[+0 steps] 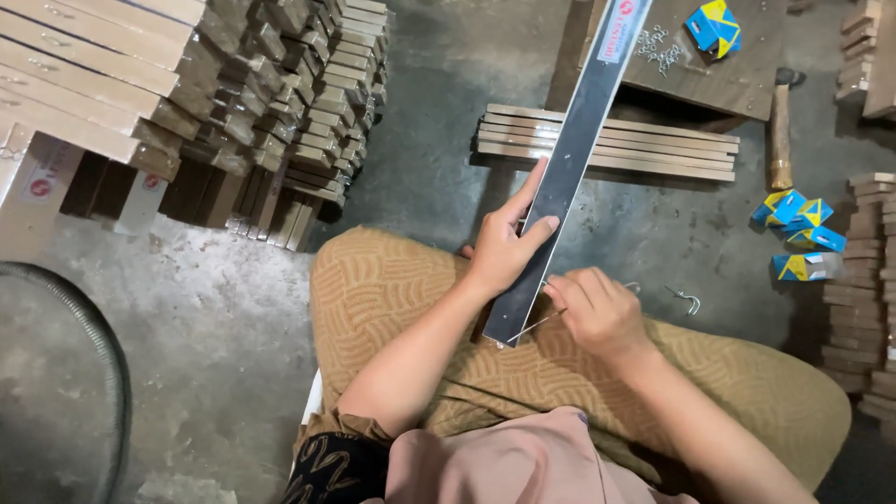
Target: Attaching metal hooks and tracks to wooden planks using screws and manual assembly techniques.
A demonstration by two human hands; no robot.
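A long dark metal strip runs slantwise from my lap up to the top edge of the head view. My left hand grips its lower part, thumb along the left edge and fingers laid across the face. My right hand is pinched on a thin wire piece that reaches the strip's lower end near my knee. A small metal hook lies on the floor just right of my right hand.
Stacked wooden slats fill the upper left. A short pile of slats lies under the strip. A hammer, small blue-and-yellow boxes, loose hooks and more wood blocks sit at right. A hose curves at left.
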